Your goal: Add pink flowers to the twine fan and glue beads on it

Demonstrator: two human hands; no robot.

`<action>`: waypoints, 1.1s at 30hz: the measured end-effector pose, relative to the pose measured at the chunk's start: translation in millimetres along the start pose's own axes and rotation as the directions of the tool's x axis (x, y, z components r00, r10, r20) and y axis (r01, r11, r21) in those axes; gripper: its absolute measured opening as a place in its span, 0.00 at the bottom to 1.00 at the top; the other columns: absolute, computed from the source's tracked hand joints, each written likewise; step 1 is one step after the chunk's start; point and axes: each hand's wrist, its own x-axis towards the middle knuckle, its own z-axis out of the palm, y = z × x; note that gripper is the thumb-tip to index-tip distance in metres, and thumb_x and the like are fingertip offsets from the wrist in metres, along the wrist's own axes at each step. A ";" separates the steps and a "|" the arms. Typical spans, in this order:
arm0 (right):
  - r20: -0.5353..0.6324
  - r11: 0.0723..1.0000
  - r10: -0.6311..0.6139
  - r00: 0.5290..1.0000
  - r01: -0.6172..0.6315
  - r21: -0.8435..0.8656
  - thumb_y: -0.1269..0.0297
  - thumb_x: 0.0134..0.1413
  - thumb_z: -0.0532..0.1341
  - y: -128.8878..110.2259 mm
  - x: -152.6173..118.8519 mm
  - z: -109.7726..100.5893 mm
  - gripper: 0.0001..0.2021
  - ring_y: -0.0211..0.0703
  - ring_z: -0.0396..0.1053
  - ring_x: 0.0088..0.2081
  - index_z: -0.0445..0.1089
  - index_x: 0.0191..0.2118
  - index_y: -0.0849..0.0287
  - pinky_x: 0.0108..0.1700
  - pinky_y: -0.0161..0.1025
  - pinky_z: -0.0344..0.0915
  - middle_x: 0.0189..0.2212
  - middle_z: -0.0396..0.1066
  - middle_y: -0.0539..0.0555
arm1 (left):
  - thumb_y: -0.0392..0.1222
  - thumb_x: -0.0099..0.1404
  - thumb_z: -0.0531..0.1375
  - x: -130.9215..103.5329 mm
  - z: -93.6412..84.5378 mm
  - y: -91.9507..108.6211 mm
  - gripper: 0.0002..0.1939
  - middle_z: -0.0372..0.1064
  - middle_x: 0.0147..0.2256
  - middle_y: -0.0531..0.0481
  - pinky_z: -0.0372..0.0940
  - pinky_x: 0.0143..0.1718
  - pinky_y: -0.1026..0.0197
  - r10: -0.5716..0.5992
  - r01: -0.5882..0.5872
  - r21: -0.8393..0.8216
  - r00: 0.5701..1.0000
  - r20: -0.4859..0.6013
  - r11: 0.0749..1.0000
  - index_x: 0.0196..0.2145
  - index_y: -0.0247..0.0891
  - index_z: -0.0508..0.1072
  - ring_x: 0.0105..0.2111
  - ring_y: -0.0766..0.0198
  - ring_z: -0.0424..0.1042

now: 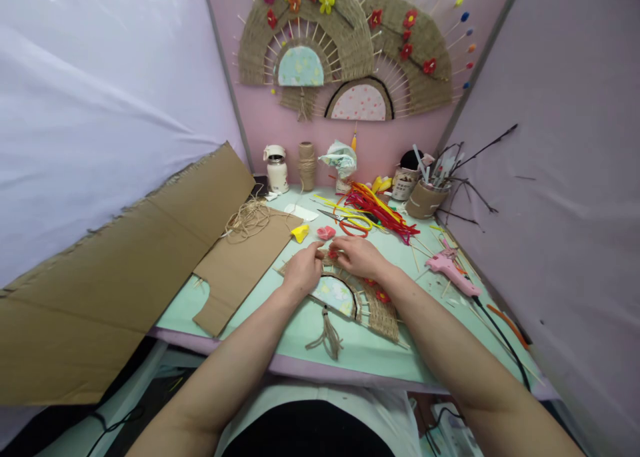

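Observation:
On the table lies a half-round woven twine fan (383, 314) with a pale floral centre panel and a twine tassel (329, 337) below it. My left hand (306, 268) is at the fan's upper left, fingers curled in; what they grip is hidden. My right hand (357, 256) comes over the fan's top with fingers pinched on a small red flower (333, 254) against the weave. More red flowers (383, 296) sit on the fan's right side, partly under my right wrist. Just beyond my hands are a yellow folded piece (300, 233) and a pink folded piece (326, 232).
Scissors (350, 222) and red and yellow pipe cleaners (383, 210) lie behind my hands. A pink glue gun (453, 272) with a black cord is at right. Cardboard (250, 264) and loose twine (249, 218) are at left. Jars and a twig-filled pot (427, 200) stand behind.

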 end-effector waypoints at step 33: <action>0.042 0.995 -0.088 0.995 0.090 -0.048 0.72 0.52 0.55 -1.6 -0.4 -6.3 0.11 0.44 0.68 0.43 0.72 0.38 0.60 0.43 0.37 0.59 0.41 0.73 0.57 | 0.30 0.60 0.51 0.7 -0.2 -0.8 0.24 0.76 0.42 0.48 0.64 0.48 0.57 -0.006 0.006 0.009 1.000 0.017 1.000 0.55 0.39 0.65 0.45 0.59 0.72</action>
